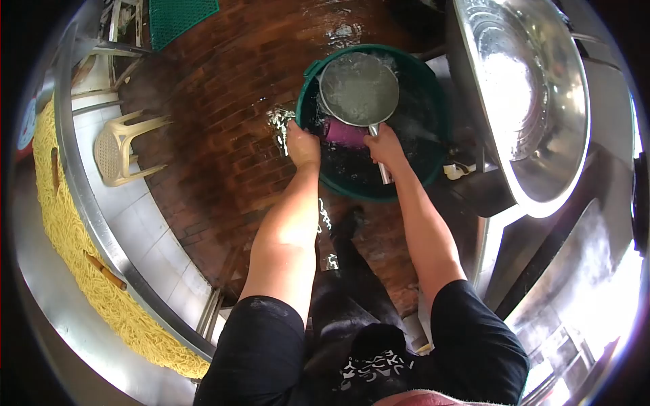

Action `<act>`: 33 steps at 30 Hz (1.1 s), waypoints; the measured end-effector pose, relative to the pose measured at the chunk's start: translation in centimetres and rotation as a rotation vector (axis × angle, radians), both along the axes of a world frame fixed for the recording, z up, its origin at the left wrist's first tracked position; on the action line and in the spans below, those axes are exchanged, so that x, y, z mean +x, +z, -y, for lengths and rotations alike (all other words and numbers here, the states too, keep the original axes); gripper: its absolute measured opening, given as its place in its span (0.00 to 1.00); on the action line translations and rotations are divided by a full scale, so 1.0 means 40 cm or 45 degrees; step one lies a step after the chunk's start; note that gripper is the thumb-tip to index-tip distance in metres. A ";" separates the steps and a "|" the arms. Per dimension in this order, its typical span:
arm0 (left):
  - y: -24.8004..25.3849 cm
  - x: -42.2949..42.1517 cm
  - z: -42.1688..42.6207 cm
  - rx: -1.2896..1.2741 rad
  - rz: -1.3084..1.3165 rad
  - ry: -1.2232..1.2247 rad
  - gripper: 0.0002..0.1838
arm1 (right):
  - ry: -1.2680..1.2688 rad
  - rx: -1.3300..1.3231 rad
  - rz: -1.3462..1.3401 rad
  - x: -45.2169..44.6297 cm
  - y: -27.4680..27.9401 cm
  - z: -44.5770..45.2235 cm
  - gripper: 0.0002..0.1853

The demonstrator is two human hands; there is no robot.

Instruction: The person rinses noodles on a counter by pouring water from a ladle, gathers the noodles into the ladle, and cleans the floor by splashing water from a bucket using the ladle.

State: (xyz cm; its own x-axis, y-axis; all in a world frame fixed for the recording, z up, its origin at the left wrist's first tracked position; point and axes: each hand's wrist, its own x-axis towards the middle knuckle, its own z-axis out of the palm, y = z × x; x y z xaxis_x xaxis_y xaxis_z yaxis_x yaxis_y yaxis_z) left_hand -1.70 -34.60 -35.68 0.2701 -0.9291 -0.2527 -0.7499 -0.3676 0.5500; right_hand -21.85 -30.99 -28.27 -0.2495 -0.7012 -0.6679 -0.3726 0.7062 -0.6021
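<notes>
In the head view, my right hand (384, 145) is closed round the metal handle of a round strainer or pan (360, 88); I cannot tell which it is. Its round part is over the dark green tub (433, 88), near the tub's far left side. Inside the tub, a purple object (346, 133) shows just below the round part, between my two hands. My left hand (302, 145) is at the tub's left rim, with its fingers partly hidden; whether it grips the rim is unclear. Dark water shows in the tub.
A large steel bowl (525, 88) stands at the right. Yellow noodles (101, 291) lie along a steel counter (112, 233) at the left, with wooden sticks among them. A beige plastic stool (115, 150) and a green mat (179, 20) are on the left side. The brick floor (223, 128) has wet patches.
</notes>
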 end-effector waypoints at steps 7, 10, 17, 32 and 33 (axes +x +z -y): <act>0.039 -0.018 0.000 -0.053 0.043 0.015 0.14 | -0.018 -0.088 0.515 0.035 0.322 0.087 0.14; 0.026 -0.019 0.000 -0.007 0.077 0.003 0.14 | -0.099 -0.141 0.873 0.043 0.353 0.170 0.12; 0.012 -0.011 -0.001 0.011 0.080 0.000 0.16 | -0.352 -0.354 1.766 0.057 0.303 0.361 0.03; 0.033 -0.015 0.007 0.046 0.054 -0.003 0.14 | -0.176 -0.587 1.383 0.007 0.371 0.257 0.21; 0.033 -0.012 0.005 0.043 0.052 0.001 0.14 | -0.149 -0.526 1.000 0.012 0.365 0.186 0.21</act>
State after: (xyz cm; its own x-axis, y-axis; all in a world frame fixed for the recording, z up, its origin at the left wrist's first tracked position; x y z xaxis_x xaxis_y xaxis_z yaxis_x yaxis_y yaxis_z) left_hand -2.19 -34.80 -34.36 0.2814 -0.9201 -0.2724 -0.7713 -0.3858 0.5062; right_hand -21.36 -38.41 -13.66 0.0881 -0.9224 -0.3761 0.3153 0.3840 -0.8678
